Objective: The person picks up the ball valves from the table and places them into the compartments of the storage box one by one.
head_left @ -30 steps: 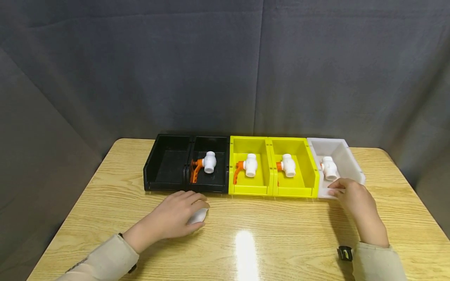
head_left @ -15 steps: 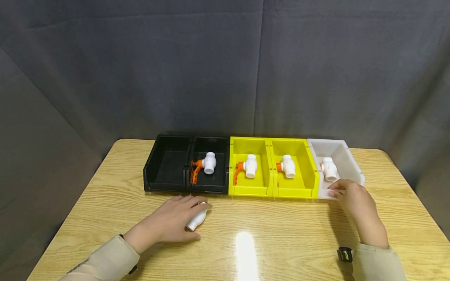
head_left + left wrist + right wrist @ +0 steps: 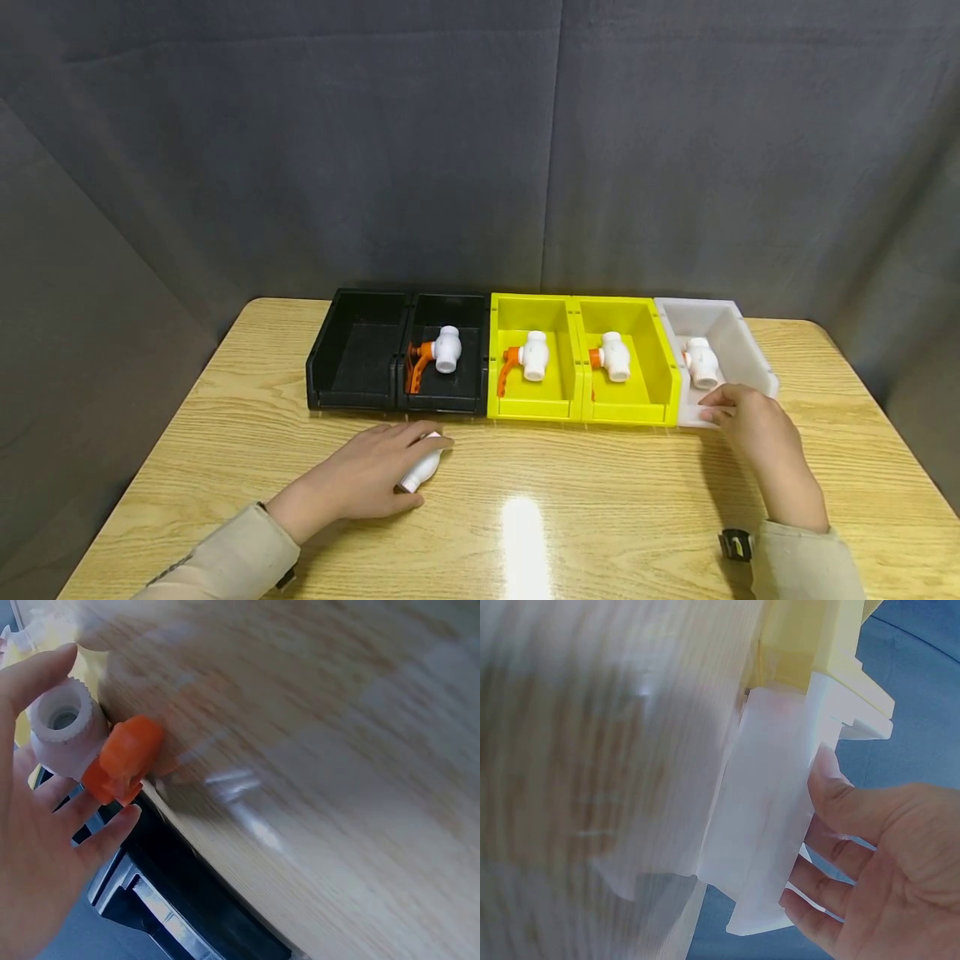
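Note:
A white ball valve [image 3: 422, 472] with an orange handle [image 3: 131, 750] lies on the table in front of the black bins. My left hand [image 3: 371, 475] is over it, thumb and fingers spread to either side. At the right, my right hand [image 3: 761, 425] is at the front lip of the white bin [image 3: 753, 358], its fingers loosely bent and nothing visible between them. Just beyond those fingertips another white ball valve [image 3: 702, 362] lies in that bin. The right wrist view shows the thumb by the lip; whether it touches is hard to tell.
Bins stand in a row: two black, two yellow, one white. Ball valves with orange handles lie in the right black bin [image 3: 468, 396] and both yellow bins [image 3: 534, 408]. Nothing shows inside the left black bin [image 3: 352, 398]. A grey curtain [image 3: 480, 150] hangs behind the table.
My left thumb has drawn back from the valve and the fingers have spread, so more of the valve shows. My right hand stays at the white bin's lip.

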Tool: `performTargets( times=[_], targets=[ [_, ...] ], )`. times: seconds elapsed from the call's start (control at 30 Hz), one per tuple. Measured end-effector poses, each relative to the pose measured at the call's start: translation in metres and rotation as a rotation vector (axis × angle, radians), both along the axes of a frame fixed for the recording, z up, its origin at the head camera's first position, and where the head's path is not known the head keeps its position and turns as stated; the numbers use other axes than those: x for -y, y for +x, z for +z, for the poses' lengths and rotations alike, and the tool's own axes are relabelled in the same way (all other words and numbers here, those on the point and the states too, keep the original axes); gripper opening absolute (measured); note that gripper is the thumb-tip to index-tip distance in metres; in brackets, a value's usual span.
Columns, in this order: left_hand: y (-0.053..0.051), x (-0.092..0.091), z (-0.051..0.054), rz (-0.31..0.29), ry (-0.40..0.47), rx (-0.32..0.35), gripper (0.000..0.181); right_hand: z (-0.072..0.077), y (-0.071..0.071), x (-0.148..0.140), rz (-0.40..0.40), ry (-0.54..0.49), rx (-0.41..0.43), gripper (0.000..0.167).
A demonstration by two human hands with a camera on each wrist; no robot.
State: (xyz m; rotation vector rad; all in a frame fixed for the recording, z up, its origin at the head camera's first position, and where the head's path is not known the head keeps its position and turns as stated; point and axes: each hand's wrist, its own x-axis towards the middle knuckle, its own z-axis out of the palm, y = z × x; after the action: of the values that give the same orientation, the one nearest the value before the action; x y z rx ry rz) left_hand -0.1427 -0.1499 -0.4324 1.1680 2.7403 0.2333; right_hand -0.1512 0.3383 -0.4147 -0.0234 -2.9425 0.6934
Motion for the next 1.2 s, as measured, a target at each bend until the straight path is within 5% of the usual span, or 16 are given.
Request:
performTargets(
  times=[0.7,1.2],
  targets=[
    [-0.0084,-0.0019,0.0022,-0.061,0.045,-0.094,0.068,-0.001,0.0001,0.0,-0.002,-0.002,-0.006,0.009],
    [-0.0032,0.0043,0.0097,-0.067,0.018,-0.119,0.075,-0.0012,-0.0006,-0.0009,-0.009,-0.004,0.0,0.01]
  ],
)
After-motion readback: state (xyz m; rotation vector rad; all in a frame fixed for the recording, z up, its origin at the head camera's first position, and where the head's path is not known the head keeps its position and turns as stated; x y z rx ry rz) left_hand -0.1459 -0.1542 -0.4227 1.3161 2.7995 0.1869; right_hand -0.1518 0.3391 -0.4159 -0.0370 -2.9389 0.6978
